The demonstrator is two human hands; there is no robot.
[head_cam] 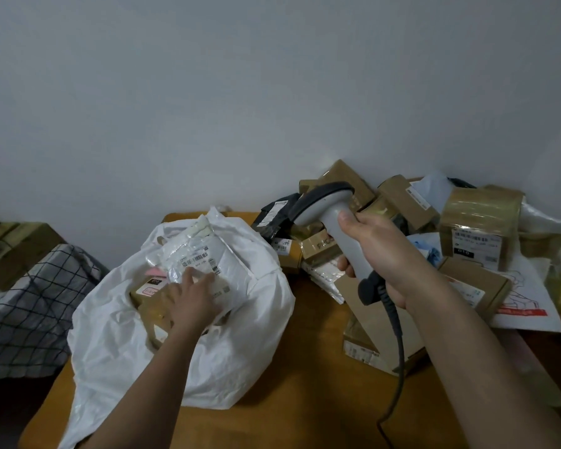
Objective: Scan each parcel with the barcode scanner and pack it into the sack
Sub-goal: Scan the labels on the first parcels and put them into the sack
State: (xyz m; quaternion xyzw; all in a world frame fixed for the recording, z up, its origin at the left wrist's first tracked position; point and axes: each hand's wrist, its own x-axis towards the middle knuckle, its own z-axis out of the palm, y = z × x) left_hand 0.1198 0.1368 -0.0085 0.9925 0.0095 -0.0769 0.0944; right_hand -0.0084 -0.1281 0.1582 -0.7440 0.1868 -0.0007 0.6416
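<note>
- Your right hand point(381, 254) has its fingers wrapped around the grey handle of the barcode scanner point(334, 222), holding it raised above the table with its dark head turned toward the left; its coiled cable point(397, 348) hangs down from the butt of the handle.
- Your left hand point(191, 294) reaches into the mouth of the white sack point(110, 335), fingers spread fairly straight and resting on a white plastic parcel point(198, 251) whose label faces up.
- That parcel lies on top of other parcels already inside the sack, among them a brown box point(146, 288).
- The sack stands on the left part of an orange-brown table point(305, 400), its rim slumped open.
- A heap of parcels point(402, 202), mostly brown cardboard boxes plus a few plastic mailers, fills the far right part of the table against the wall.
- A taped box point(476, 228) with a white label sits high in that heap.
- The plain pale wall point(240, 92) takes up the whole upper view.
- To the left of the table lies checked fabric point(30, 303), with another cardboard box point(17, 251) just behind it.
</note>
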